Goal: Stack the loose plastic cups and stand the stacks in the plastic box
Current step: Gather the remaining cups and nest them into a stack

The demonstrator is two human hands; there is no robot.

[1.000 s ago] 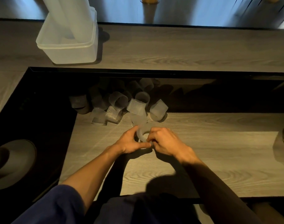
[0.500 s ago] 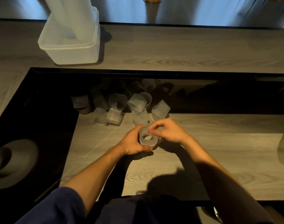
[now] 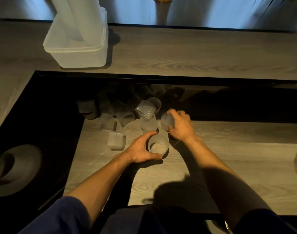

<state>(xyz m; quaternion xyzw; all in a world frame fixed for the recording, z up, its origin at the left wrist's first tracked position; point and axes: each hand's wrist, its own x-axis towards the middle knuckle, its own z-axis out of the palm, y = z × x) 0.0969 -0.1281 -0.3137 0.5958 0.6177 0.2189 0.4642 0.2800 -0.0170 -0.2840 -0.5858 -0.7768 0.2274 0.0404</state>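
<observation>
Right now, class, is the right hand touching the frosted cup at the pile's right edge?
Touching. Head view: the right hand curls over the frosted cup; the left hand grips an upright cup.

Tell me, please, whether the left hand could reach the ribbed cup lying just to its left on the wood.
Probably yes: the ribbed cup lies close beside the left hand with bare wood between them. But that hand grips an upright cup, which it would have to release first.

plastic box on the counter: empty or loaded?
Loaded: tall cup stacks rise out of the open plastic box, past its rim. Cup count: cannot tell.
</observation>
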